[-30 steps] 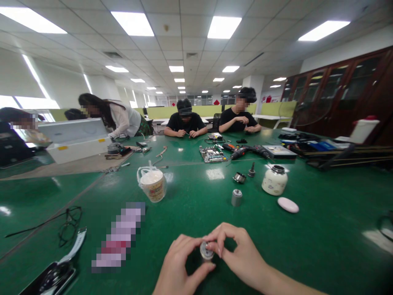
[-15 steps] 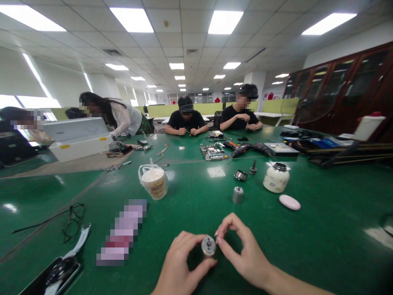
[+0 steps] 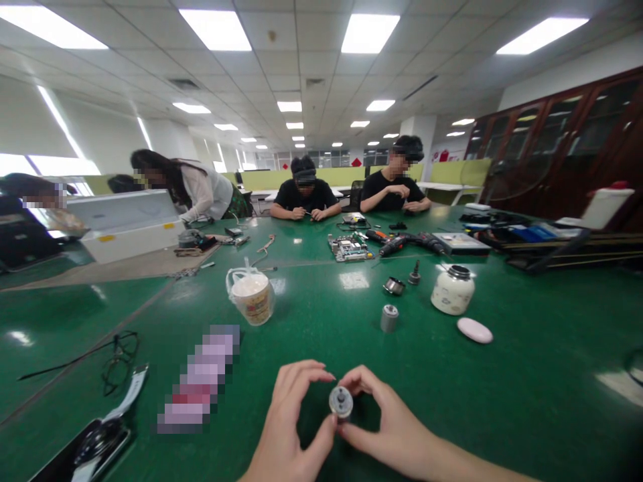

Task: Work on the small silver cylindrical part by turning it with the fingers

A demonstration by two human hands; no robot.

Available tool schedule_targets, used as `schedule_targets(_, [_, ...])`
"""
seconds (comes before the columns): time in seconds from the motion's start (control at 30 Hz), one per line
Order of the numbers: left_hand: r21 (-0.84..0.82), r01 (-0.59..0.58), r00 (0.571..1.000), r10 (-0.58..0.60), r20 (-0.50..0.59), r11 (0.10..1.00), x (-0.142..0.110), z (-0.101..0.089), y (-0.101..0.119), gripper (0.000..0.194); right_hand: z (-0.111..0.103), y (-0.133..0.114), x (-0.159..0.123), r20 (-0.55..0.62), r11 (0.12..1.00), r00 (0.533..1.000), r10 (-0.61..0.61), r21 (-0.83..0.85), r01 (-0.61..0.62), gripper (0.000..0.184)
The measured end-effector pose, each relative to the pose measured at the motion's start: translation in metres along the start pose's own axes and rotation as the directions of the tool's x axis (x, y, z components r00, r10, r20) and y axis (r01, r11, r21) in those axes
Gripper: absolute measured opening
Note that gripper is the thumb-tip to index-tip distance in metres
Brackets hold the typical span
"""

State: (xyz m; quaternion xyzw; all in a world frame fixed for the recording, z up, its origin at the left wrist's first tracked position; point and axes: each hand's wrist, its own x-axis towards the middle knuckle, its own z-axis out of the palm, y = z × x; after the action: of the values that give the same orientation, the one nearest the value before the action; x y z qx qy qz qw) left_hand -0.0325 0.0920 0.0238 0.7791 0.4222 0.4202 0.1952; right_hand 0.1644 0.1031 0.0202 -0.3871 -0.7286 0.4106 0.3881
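A small cylindrical metal motor (image 3: 341, 402) stands end-up at the front of the green table, its round face and short centre shaft towards me. My right hand (image 3: 394, 422) grips it from the right, thumb low at the front and fingers behind. Around its left side curves my left hand (image 3: 291, 418), thumb tip at the motor's lower edge and fingers spread away from it. Farther off is a second silver cylinder (image 3: 389, 318), with a dark metal ring-shaped part (image 3: 394, 286) and a small shafted gear part (image 3: 414, 274) behind it.
A cream jar (image 3: 453, 291) and a pink oval lid (image 3: 475, 330) stand to the right. A bagged paper cup (image 3: 256, 301), glasses (image 3: 118, 368) and a watch (image 3: 100, 438) in a case are on the left. Power drills (image 3: 402, 244) and a circuit board (image 3: 350, 248) lie farther back; people sit beyond.
My right hand has moved in from beside the motor and taken hold of it. My left hand's fingers have spread off the motor.
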Motion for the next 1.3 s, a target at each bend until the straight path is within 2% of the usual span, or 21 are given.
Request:
schedule_targets(0.13, [0.046, 0.029, 0.999, -0.030, 0.017, 0.999, 0.001, -0.001, 0.003, 0.023, 0.001, 0.001, 0.000, 0.002, 0.999, 1.000, 0.025, 0.048, -0.025, 0.024])
schedule_targets(0.27, [0.055, 0.008, 1.000, -0.009, 0.018, 0.998, 0.002, 0.000, 0.003, 0.020, 0.001, 0.003, 0.000, 0.004, 0.997, 1.000, 0.009, 0.070, -0.009, 0.022])
schedule_targets(0.53, [0.071, 0.064, 0.998, -0.064, -0.001, 0.995, 0.014, 0.004, 0.002, 0.007, 0.002, 0.003, 0.000, 0.008, 0.998, 1.000, -0.014, 0.061, 0.013, 0.018])
schedule_targets(0.67, [0.063, 0.034, 0.999, -0.033, -0.018, 0.997, 0.021, -0.001, 0.005, 0.008, 0.002, 0.002, 0.000, 0.007, 0.999, 1.000, 0.003, 0.036, -0.004, 0.020])
schedule_targets(0.77, [0.139, 0.022, 0.995, -0.009, -0.095, 0.990, 0.029, -0.012, -0.006, 0.011, 0.002, 0.001, -0.001, 0.001, 1.000, 1.000, 0.030, 0.005, -0.030, 0.023])
schedule_targets(0.83, [0.251, 0.085, 0.990, -0.054, -0.128, 0.964, 0.033, -0.019, -0.021, 0.013, 0.002, 0.000, -0.002, 0.006, 0.999, 0.999, 0.051, -0.005, -0.051, 0.022])
schedule_targets(0.97, [0.351, 0.175, 0.984, -0.148, -0.102, 0.920, 0.032, -0.020, -0.051, 0.010, 0.001, -0.002, -0.002, 0.018, 0.998, 0.998, 0.060, -0.004, -0.060, 0.021])
schedule_targets(1.07, [0.359, 0.185, 0.983, -0.171, -0.070, 0.915, 0.029, -0.015, -0.060, 0.015, 0.001, -0.002, -0.001, 0.014, 0.998, 0.998, 0.055, -0.007, -0.055, 0.021])
schedule_targets(1.17, [0.361, 0.182, 0.983, -0.173, -0.057, 0.915, 0.029, -0.015, -0.056, 0.016, 0.001, 0.000, -0.001, 0.012, 0.999, 0.999, 0.053, -0.004, -0.053, 0.021])
schedule_targets(1.3, [0.308, 0.141, 0.990, -0.142, -0.019, 0.941, 0.032, -0.020, -0.033, 0.011, 0.002, 0.002, -0.002, 0.010, 0.999, 0.999, 0.041, 0.015, -0.042, 0.022])
